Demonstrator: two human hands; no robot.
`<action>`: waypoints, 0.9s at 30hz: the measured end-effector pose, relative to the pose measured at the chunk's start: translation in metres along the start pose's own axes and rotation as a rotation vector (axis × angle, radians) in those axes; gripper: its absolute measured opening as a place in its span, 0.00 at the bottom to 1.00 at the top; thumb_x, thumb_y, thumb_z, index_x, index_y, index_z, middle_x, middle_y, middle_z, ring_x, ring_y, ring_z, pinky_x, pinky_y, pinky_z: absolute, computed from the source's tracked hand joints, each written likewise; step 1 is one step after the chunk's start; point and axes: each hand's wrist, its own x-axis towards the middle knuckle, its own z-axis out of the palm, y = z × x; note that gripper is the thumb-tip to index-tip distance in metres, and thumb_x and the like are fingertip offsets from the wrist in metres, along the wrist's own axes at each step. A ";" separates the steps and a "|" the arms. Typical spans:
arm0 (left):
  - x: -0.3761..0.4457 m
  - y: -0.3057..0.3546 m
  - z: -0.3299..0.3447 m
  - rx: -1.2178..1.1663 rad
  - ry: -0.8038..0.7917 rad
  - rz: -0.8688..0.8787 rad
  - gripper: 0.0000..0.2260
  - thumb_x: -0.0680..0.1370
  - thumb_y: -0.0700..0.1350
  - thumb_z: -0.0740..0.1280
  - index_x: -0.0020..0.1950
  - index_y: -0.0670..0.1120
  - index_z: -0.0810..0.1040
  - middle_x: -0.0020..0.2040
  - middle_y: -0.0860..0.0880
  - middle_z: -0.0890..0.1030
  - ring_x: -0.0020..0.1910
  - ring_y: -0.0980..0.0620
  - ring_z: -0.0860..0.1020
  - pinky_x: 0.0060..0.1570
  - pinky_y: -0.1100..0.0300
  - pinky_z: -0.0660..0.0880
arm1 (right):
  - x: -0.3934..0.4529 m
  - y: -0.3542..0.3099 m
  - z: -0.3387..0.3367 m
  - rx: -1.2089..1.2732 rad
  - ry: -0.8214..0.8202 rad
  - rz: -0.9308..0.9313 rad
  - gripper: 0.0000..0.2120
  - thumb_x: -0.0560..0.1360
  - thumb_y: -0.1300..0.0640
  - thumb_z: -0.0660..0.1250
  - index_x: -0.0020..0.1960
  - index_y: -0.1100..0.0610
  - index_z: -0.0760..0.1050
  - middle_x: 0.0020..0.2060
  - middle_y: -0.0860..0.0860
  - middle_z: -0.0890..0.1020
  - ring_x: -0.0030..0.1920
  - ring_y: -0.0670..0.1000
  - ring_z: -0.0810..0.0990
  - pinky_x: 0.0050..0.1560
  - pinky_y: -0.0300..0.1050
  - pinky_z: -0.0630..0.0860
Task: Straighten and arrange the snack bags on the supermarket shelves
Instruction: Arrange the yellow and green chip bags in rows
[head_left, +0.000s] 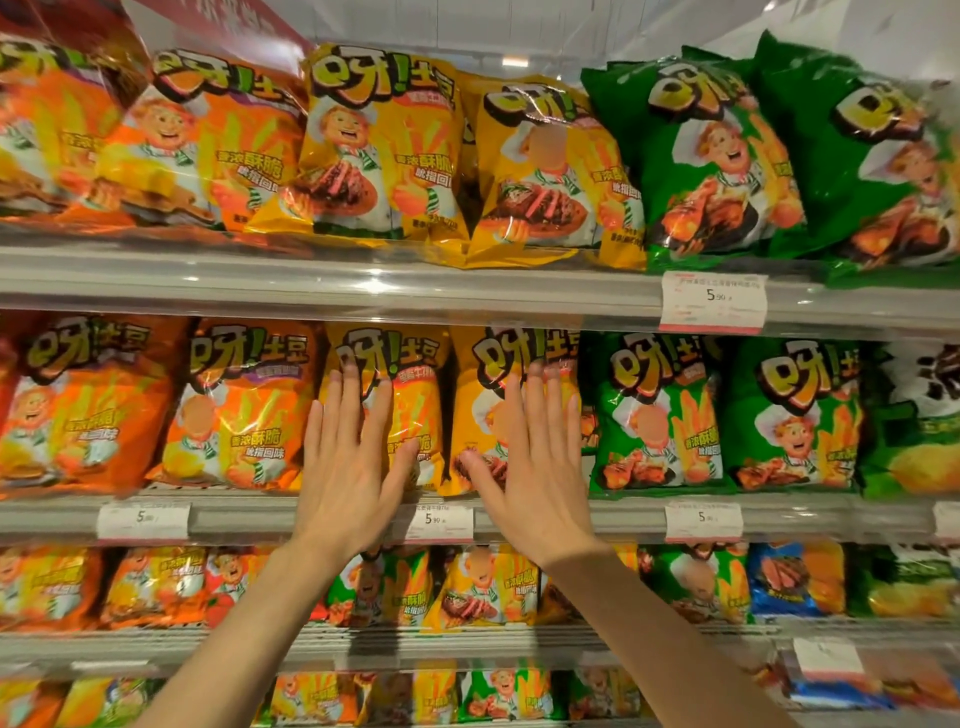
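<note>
Two yellow snack bags stand side by side in the middle of the second shelf. My left hand (349, 457) lies flat with straight, spread fingers against the front of the left yellow bag (415, 374). My right hand (535, 462) presses flat in the same way on the right yellow bag (478, 415). Neither hand grips anything. Orange bags (239, 410) stand to the left of them and green bags (654, 415) to the right, all upright and facing out.
The top shelf holds orange, yellow (379, 145) and green bags (711, 156), the two right yellow ones leaning. The grey shelf edge (311, 280) carries price tags (712, 301). Lower shelves hold smaller mixed bags (483, 582), including a blue bag (795, 577).
</note>
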 end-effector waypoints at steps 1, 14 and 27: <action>0.000 0.000 0.001 0.002 -0.004 0.003 0.32 0.84 0.63 0.48 0.84 0.49 0.49 0.84 0.43 0.42 0.83 0.47 0.39 0.81 0.44 0.44 | 0.002 0.003 0.003 -0.019 -0.016 0.001 0.41 0.83 0.32 0.47 0.84 0.55 0.39 0.83 0.58 0.41 0.83 0.57 0.38 0.81 0.60 0.41; 0.020 0.000 0.012 0.183 0.021 0.099 0.28 0.85 0.61 0.50 0.83 0.51 0.58 0.81 0.39 0.61 0.81 0.38 0.57 0.79 0.39 0.51 | -0.002 0.005 0.011 -0.087 -0.026 0.007 0.38 0.84 0.35 0.50 0.84 0.54 0.41 0.83 0.56 0.42 0.83 0.57 0.40 0.80 0.62 0.44; 0.008 -0.012 -0.026 -0.487 0.014 0.020 0.26 0.81 0.55 0.65 0.78 0.50 0.66 0.80 0.48 0.63 0.80 0.50 0.59 0.75 0.53 0.58 | -0.003 -0.007 -0.040 0.271 0.041 0.176 0.23 0.83 0.47 0.63 0.76 0.54 0.70 0.80 0.54 0.61 0.80 0.52 0.55 0.78 0.52 0.56</action>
